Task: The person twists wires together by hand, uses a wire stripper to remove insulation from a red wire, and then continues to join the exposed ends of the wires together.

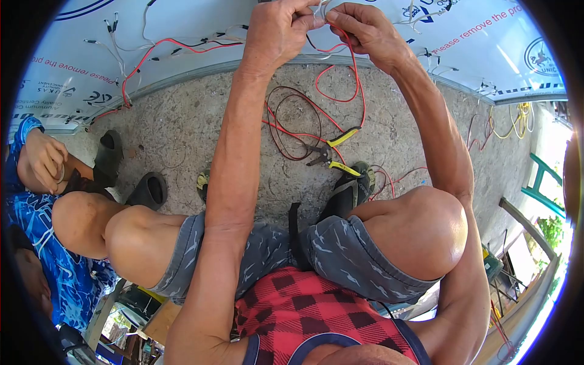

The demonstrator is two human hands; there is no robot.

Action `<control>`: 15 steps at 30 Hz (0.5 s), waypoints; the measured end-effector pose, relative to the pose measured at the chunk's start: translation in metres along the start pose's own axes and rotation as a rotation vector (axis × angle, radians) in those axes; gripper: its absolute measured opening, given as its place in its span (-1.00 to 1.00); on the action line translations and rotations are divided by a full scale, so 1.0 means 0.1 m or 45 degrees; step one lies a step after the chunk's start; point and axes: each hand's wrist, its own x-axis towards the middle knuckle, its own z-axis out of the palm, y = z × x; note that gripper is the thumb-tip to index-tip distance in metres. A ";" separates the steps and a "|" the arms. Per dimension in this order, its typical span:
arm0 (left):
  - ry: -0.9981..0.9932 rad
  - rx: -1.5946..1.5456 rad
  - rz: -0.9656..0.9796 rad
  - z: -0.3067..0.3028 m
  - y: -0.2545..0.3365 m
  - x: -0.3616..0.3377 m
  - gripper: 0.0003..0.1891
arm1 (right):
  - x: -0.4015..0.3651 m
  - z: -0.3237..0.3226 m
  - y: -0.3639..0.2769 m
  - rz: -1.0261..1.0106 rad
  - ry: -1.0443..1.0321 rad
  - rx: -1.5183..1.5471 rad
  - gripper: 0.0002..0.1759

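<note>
My left hand [277,30] is closed at the top edge, thumb and fingers pinching thin wires; part of its grip is cut off by the frame. Close beside it, my right hand [371,36] is closed too, pinching a red wire [354,61] near its end. From there the wire hangs down to loose red and dark loops on the concrete floor. Between my feet lies a pair of wire strippers [328,155] with yellow handles, jaws apart. Both hands are in front of the film-covered panel [201,21].
Red, white and black wires [146,52] run along the panel with taped ends. At left another person in a blue patterned shirt sits close, one hand [45,158] near their knee. A yellow wire coil [523,118] and a green frame [541,185] are at right.
</note>
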 end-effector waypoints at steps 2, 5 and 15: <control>-0.069 -0.070 -0.022 -0.01 -0.05 -0.01 -0.93 | 0.00 0.01 -0.05 -0.010 0.013 -0.077 -0.66; -0.014 -0.308 0.016 0.00 -0.20 -0.02 -0.83 | -0.02 0.04 -0.13 0.035 0.030 -0.158 -0.63; -0.160 0.097 0.090 -0.06 -0.22 -0.02 -0.73 | -0.03 0.02 -0.13 0.161 0.019 -0.132 -0.56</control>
